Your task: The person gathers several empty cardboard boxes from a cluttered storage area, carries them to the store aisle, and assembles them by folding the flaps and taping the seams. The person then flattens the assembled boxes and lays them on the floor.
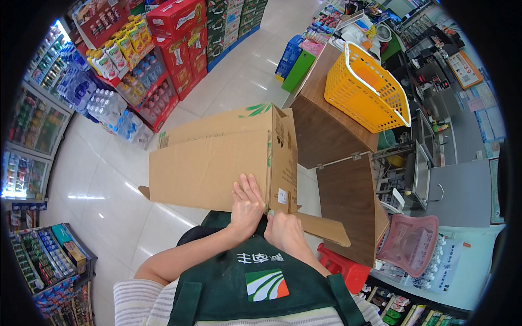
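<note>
A large brown cardboard box (pixel 212 163) stands in front of my body, with green leaf prints and a small white label on its right side. My left hand (pixel 247 205) lies on the near part of its top panel, fingers stretched out over the cardboard. Just to the right, at the box's near corner, my right hand (pixel 285 231) is closed with its knuckles up. A small greenish bit shows by its thumb; what the fingers grip is hidden. One cardboard flap (pixel 323 228) sticks out to the right beyond my right hand.
A wooden counter (pixel 321 127) stands right of the box, carrying a yellow plastic basket (pixel 348 89). Below it are a red stool (pixel 342 271) and a pink chair back (pixel 410 242). Bottled water packs (pixel 111 111) and red cartons (pixel 182 60) stand far left on the tiled floor (pixel 103 190).
</note>
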Motion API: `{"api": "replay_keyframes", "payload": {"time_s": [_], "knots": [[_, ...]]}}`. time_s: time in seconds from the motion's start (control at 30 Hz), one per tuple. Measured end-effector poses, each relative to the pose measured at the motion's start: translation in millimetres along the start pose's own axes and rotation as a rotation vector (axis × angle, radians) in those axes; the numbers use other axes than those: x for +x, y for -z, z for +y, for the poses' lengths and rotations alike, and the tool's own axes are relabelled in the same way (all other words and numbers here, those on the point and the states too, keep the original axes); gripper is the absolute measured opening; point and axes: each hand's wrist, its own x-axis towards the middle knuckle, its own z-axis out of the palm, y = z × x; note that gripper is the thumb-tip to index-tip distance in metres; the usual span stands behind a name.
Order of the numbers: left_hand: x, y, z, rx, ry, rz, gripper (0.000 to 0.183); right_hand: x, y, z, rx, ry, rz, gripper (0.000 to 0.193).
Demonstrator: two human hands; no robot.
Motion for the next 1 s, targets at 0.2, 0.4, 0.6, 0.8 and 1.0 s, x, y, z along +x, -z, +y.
{"api": "replay_keyframes", "payload": {"time_s": [0.2, 0.4, 0.6, 0.8, 1.0], "knots": [[6.7, 0.6, -1.0, -0.052, 0.037, -0.006, 0.051, -7.6, -0.9, 1.6, 0.003, 0.058, -0.036, 0.029], [7.9, -0.9, -1.4, -0.006, 0.025, -0.016, 0.049, -9.4, -0.8, 5.6, 0.048, -0.056, 0.009, 0.033], [7.5, -3.0, -5.3, -0.004, 0.016, -0.038, 0.049, -3.6, -0.1, 4.6, 0.073, -0.025, 0.098, 0.032], [5.7, -0.9, -8.4, -0.024, 0.029, -0.051, 0.049, 6.7, -5.1, 0.2, 0.034, 0.025, 0.144, 0.031], [5.8, 1.6, -9.6, -0.034, 0.051, -0.073, 0.050, 9.0, -6.4, -2.1, 0.045, -0.016, 0.146, 0.030]]}}
